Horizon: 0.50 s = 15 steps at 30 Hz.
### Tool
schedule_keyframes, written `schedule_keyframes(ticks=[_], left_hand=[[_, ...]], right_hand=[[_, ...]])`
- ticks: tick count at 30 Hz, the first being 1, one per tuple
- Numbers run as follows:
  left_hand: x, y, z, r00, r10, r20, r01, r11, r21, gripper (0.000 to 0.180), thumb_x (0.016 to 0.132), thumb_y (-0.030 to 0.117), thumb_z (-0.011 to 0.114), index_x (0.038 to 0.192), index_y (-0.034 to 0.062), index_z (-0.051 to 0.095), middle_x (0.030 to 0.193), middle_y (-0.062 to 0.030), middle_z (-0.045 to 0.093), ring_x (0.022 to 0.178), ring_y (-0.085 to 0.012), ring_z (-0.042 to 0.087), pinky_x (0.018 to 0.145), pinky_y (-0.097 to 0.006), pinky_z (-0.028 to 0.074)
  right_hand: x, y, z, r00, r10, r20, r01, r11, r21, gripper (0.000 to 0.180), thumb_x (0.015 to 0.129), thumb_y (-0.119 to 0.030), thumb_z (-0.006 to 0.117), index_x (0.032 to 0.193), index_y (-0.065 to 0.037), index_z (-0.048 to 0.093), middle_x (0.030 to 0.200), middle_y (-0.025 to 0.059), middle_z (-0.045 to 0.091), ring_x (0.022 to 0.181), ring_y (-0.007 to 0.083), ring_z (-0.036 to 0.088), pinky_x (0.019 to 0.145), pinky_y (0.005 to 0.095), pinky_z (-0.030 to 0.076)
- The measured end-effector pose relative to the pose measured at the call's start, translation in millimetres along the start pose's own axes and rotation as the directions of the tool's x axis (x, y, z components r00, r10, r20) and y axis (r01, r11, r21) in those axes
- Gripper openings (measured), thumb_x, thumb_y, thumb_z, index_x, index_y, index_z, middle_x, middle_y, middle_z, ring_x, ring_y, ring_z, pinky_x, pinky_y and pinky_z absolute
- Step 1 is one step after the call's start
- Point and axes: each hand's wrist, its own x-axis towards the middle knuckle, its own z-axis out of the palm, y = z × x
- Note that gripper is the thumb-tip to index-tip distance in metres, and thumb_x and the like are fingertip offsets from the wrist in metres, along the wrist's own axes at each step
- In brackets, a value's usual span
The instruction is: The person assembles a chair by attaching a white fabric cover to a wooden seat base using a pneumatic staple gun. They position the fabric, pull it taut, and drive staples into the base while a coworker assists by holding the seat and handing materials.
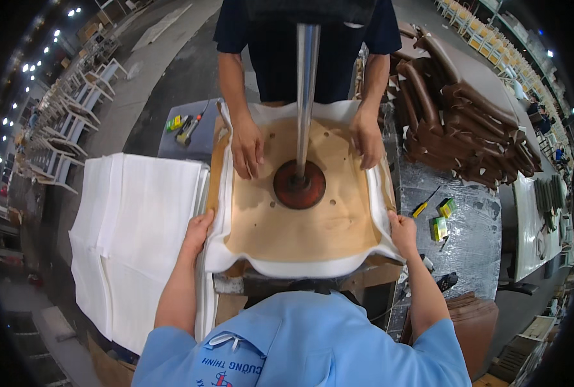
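A tan wooden panel (312, 232) with small holes lies in front of me on a white padding sheet (300, 267), whose edges curl up around it. Pressing on the panel's middle is a round dark red disc (287, 193) at the foot of a shiny metal rod (307, 84). My left hand (200, 231) is closed on the padding's left edge. On the opposite edge my right hand (402, 232) is closed too. Brownish material shows under the padding at both sides. Across from me, a co-worker's hands (247, 148) rest at the panel's far left and right.
White padding sheets (148, 206) are stacked at left. Brown upholstery covers (461, 122) pile up at far right. A yellow-handled screwdriver (421, 209) and small green-yellow boxes (439, 228) lie on the plastic-wrapped right table (474, 238). Brown sheets (470, 322) sit near right; chair frames (68, 138) stand beyond.
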Motion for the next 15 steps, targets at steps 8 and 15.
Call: schedule_keyframes(ticks=[8, 15], left_hand=[[-18.8, 71.4, 32.3, 0.777, 0.628, -0.043, -0.481, 0.636, 0.604, 0.036, 0.105, 0.035, 0.071, 0.096, 0.0003, 0.073, 0.075, -0.0157, 0.068, 0.065, -0.0226, 0.063, 0.066, -0.040, 0.052], [-11.2, 46.6, 150.9, 0.346, 0.419, 0.839, -0.936, 0.088, 0.342, 0.021, 0.096, 0.025, 0.076, 0.089, 0.0058, 0.071, 0.091, -0.0136, 0.068, 0.090, -0.0374, 0.066, 0.082, -0.049, 0.053]], right_hand=[[-10.9, -53.4, -46.8, 0.949, -0.316, -0.016, 0.313, 0.946, -0.086, 0.032, 0.097, -0.030, 0.080, 0.091, 0.000, 0.070, 0.075, 0.0167, 0.070, 0.065, 0.0279, 0.067, 0.065, 0.0409, 0.052], [-26.9, -141.8, 57.0, 0.607, -0.672, 0.423, 0.774, 0.621, -0.124, 0.026, 0.094, -0.029, 0.078, 0.087, -0.005, 0.070, 0.087, 0.0177, 0.073, 0.083, 0.0393, 0.072, 0.076, 0.0502, 0.055]])
